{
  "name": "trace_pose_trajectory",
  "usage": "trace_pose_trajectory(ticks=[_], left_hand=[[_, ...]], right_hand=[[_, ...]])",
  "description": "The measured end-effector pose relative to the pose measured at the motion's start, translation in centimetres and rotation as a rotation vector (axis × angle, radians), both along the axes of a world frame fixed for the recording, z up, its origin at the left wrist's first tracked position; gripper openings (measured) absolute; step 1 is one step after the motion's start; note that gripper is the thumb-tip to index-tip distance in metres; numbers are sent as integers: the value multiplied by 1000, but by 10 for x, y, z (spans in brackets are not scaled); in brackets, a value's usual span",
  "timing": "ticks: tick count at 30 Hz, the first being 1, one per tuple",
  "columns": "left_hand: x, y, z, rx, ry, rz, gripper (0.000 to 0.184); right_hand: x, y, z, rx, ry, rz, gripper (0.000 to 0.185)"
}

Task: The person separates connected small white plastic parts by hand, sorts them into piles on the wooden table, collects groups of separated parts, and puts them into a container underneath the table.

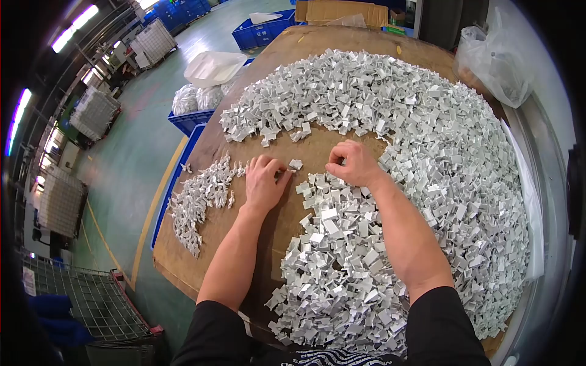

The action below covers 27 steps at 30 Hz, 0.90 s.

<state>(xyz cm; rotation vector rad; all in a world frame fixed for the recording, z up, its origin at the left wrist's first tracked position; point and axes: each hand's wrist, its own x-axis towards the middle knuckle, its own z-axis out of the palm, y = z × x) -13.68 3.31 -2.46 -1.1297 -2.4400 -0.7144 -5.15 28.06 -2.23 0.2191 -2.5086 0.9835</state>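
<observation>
My left hand (267, 181) is closed, fingers curled and thumb drawn in, low over the brown tabletop. What it holds, if anything, is hidden. Just right of its fingertips lies a small light-grey metal piece (295, 165). To its left spreads a heap of thin, branched grey scraps (210, 189). My right hand (354, 163) is also closed, thumb and forefinger brought together at the upper edge of the near pile of small rectangular grey metal parts (342, 244). I cannot make out anything between its fingers.
More grey parts (427, 122) curve along the table's (274, 152) far and right sides. A clear plastic bag (494, 67) lies at the far right. Blue crates (262, 30) stand beyond the table, one holding white bags (196, 97). A wire cage cart (85, 299) stands lower left.
</observation>
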Motion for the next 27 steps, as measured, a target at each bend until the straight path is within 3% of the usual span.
trace_pose_trajectory(ticks=[4, 7, 10, 12, 14, 18, 25, 27], left_hand=[[1, -32, 7, -159, 207, 129, 14], [-12, -60, 16, -159, 247, 566, 13], [-31, -45, 23, 81, 236, 364, 21], [-53, -9, 7, 85, 84, 134, 31], [-62, 35, 5, -26, -4, 78, 36], [-64, 88, -6, -18, 61, 121, 33], [-25, 70, -10, 131, -5, -231, 24], [-12, 65, -11, 208, -103, -247, 24]], right_hand=[[0, 1, -1, 5, 4, -6, 24], [-1, 0, -2, 9, -1, -20, 24], [-2, 1, -3, 12, 2, -10, 24], [-4, 1, -6, 8, 19, 10, 23], [-2, 3, -5, 12, 30, 17, 23], [-3, 1, 1, 11, 35, -4, 22], [-7, 3, -9, 4, 115, -370, 14], [-5, 2, -12, 99, 172, -335, 14]])
